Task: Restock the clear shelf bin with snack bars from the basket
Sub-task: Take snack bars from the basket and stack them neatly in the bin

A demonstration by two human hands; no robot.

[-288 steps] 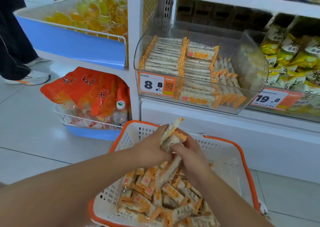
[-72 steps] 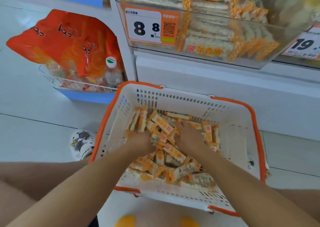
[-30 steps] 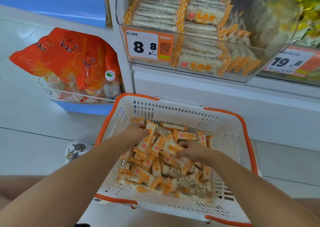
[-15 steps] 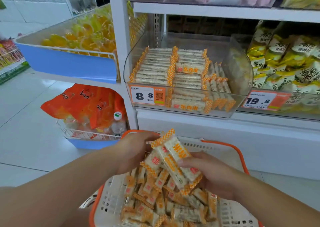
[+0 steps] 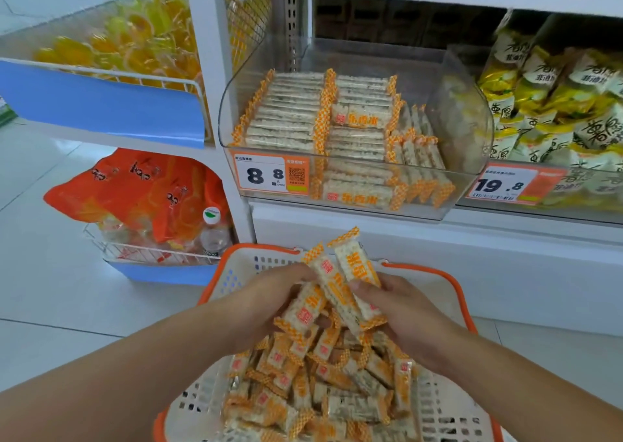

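Observation:
A white basket with an orange rim point(image 5: 462, 293) sits on the floor below me, holding several loose snack bars point(image 5: 323, 391) in white and orange wrappers. Above it, my left hand point(image 5: 266, 303) and my right hand point(image 5: 401, 313) together grip a small bunch of snack bars point(image 5: 340, 283), which fan upward between them. On the shelf ahead stands the clear bin point(image 5: 472, 111). Neat rows of the same bars fill its left and middle. Its right part looks bare.
A price label reading 8.8 point(image 5: 269, 175) sticks to the bin's front. Yellow snack bags point(image 5: 553, 104) fill the shelf to the right. On the left, orange bags point(image 5: 141, 192) and a bottle point(image 5: 212, 232) lie in a low wire rack. A white shelf post point(image 5: 215, 70) rises beside the bin.
Both hands dug in the basket, gathered a bunch of bars and lifted it above the pile. Since half a second ago the bunch sits a little more upright between the hands.

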